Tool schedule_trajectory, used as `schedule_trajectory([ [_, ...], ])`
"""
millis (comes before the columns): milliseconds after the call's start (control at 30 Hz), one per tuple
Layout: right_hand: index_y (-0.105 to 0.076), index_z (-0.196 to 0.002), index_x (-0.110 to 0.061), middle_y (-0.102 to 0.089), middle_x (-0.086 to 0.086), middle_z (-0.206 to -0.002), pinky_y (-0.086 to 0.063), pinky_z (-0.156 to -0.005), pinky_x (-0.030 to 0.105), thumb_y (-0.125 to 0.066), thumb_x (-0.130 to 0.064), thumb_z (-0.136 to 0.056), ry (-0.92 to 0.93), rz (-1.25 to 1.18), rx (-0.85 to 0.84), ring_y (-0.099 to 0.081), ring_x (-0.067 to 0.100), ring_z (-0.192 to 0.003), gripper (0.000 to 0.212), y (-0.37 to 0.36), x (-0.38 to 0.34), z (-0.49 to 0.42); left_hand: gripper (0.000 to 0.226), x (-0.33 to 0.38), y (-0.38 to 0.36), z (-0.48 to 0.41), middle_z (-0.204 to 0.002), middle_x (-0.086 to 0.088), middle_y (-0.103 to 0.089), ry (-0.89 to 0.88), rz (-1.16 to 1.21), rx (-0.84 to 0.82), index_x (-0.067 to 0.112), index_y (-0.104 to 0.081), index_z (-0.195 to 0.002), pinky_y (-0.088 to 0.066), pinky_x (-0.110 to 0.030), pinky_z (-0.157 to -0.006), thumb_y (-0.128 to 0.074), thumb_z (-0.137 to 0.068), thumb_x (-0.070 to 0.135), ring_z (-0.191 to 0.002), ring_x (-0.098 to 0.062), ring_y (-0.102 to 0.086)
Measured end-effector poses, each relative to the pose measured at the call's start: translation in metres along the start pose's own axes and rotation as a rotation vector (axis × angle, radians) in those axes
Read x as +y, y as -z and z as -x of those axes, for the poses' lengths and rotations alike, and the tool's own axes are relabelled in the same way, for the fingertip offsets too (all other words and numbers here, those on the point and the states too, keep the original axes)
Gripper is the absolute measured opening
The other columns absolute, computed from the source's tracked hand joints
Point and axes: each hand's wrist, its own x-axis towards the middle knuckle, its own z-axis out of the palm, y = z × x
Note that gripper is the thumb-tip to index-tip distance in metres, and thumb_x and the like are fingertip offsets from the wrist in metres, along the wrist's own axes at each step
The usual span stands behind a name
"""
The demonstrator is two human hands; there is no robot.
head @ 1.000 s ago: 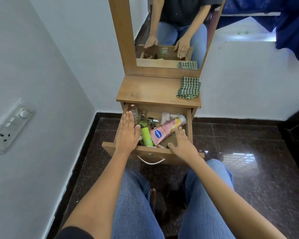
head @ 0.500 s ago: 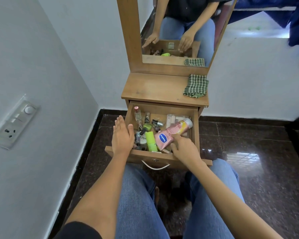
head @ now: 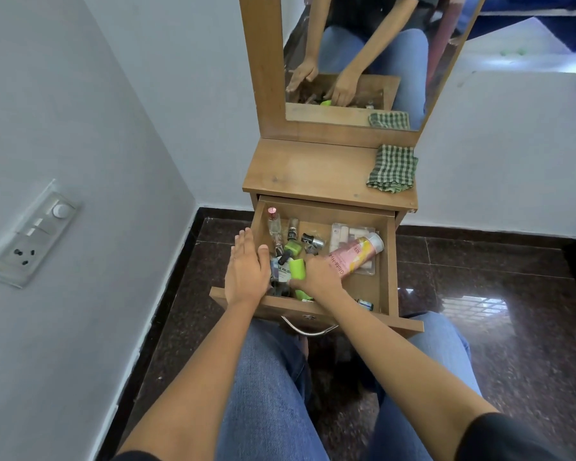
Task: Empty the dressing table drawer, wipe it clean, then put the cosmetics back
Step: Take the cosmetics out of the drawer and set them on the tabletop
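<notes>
The cosmetics lay loose in the open drawer (head: 363,285), which stuck out of the dressing table above my knees. I judged most of them light and hard-shelled. The green tube (head: 297,268) looked like smooth plastic that could slide in the fingers, best taken round its middle. The pink tube (head: 354,254), lying aslant with its cap toward the back right, looked soft enough to dent, so I would have lifted it by the body near the cap. The little glass bottles, among them the one with a pink cap (head: 273,221) in the back left corner, seemed breakable and apt to roll, and called for lifting one at a time. My right grip (head: 318,277) was curled over the green tube, seemingly clamped round it. My left grip (head: 246,274) lay flat, fingers straight, on the drawer's left wall. Both covered the front left of the heap, so I could not tell what sat under them. A small thing (head: 366,305) in the front right corner was too small to name. The checked cloth (head: 393,169) waited folded on the surface (head: 306,171), under the mirror (head: 356,44).
</notes>
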Motion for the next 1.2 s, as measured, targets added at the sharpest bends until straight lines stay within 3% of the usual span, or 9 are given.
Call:
schedule_trajectory([
  [100, -0.049, -0.124, -0.011, -0.059, 0.01, -0.114, -0.047, -0.087, 0.037, -0.074, -0.042, -0.075, -0.006, -0.024, 0.022, -0.056, 0.027, -0.107, 0.063, -0.007, 0.002, -0.002, 0.055, 0.001, 0.001, 0.001, -0.159, -0.009, -0.021, 0.018, 0.011, -0.006, 0.009, -0.02, -0.153, -0.017, -0.035, -0.119, -0.027, -0.104, 0.034, -0.148, -0.021, -0.015],
  [233, -0.054, -0.105, -0.009, -0.06, 0.007, -0.099, -0.043, -0.07, 0.03, -0.075, -0.034, -0.072, 0.014, -0.093, 0.011, -0.058, 0.025, -0.094, 0.046, 0.004, 0.005, -0.004, 0.055, 0.002, 0.002, 0.002, -0.159, -0.009, -0.023, 0.039, 0.025, -0.002, 0.009, -0.021, -0.153, -0.018, -0.035, -0.119, -0.028, -0.104, 0.034, -0.147, -0.022, -0.017],
  [333, -0.055, -0.095, -0.011, -0.056, 0.004, -0.09, -0.037, -0.064, 0.026, -0.074, -0.025, -0.072, 0.068, -0.273, 0.126, -0.054, 0.02, -0.082, 0.033, 0.036, -0.001, -0.007, 0.055, 0.003, 0.003, 0.001, -0.159, -0.009, -0.023, 0.04, 0.041, 0.003, 0.009, -0.021, -0.153, -0.017, -0.035, -0.119, -0.028, -0.104, 0.033, -0.147, -0.022, -0.017],
  [433, -0.055, -0.1, -0.007, -0.052, 0.003, -0.092, -0.034, -0.068, 0.027, -0.075, -0.023, -0.074, 0.168, -0.405, 0.296, -0.047, 0.018, -0.082, 0.036, 0.086, -0.021, -0.029, 0.055, 0.004, 0.004, 0.002, -0.159, -0.008, -0.023, 0.05, 0.042, 0.007, 0.009, -0.021, -0.153, -0.019, -0.035, -0.118, -0.029, -0.104, 0.033, -0.147, -0.02, -0.018],
  [567, -0.052, -0.101, -0.008, -0.054, 0.006, -0.097, -0.038, -0.068, 0.028, -0.076, -0.019, -0.075, 0.272, -0.488, 0.424, -0.051, 0.02, -0.087, 0.036, 0.138, -0.05, -0.079, 0.055, 0.007, 0.004, 0.003, -0.158, -0.008, -0.027, 0.041, 0.04, 0.016, 0.009, -0.024, -0.152, -0.024, -0.036, -0.118, -0.031, -0.103, 0.032, -0.147, -0.018, -0.019],
  [633, -0.053, -0.106, -0.005, -0.053, 0.008, -0.101, -0.03, -0.067, 0.024, -0.076, -0.015, -0.073, 0.304, -0.466, 0.457, -0.05, 0.02, -0.09, 0.041, 0.148, -0.065, -0.11, 0.055, 0.005, 0.004, 0.002, -0.158, -0.006, -0.027, 0.055, 0.042, 0.014, 0.011, -0.024, -0.153, -0.025, -0.036, -0.117, -0.031, -0.103, 0.034, -0.147, -0.018, -0.019],
  [700, -0.053, -0.107, -0.003, -0.053, 0.011, -0.104, -0.024, -0.064, 0.02, -0.076, -0.012, -0.071, 0.3, -0.442, 0.467, -0.047, 0.021, -0.091, 0.044, 0.15, -0.077, -0.137, 0.055, 0.002, 0.003, -0.001, -0.158, -0.005, -0.027, 0.065, 0.037, 0.013, 0.012, -0.024, -0.153, -0.025, -0.036, -0.117, -0.03, -0.103, 0.036, -0.147, -0.017, -0.019],
  [900, -0.053, -0.115, 0.0, -0.054, 0.017, -0.114, -0.029, -0.072, 0.02, -0.076, -0.006, -0.072, 0.234, -0.479, 0.446, -0.05, 0.03, -0.105, 0.049, 0.135, -0.093, -0.19, 0.055, 0.0, 0.002, -0.002, -0.158, -0.004, -0.026, 0.055, 0.028, 0.018, 0.012, -0.023, -0.153, -0.021, -0.031, -0.117, -0.03, -0.104, 0.034, -0.147, -0.013, -0.018],
  [1200, -0.053, -0.113, -0.001, -0.053, 0.017, -0.112, -0.034, -0.076, 0.025, -0.072, -0.004, -0.077, 0.179, -0.516, 0.517, -0.052, 0.03, -0.102, 0.042, 0.108, -0.107, -0.222, 0.056, -0.004, 0.0, -0.003, -0.158, -0.002, -0.025, 0.052, 0.06, 0.017, 0.014, -0.02, -0.154, -0.02, -0.03, -0.118, -0.031, -0.103, 0.035, -0.146, -0.01, -0.016],
])
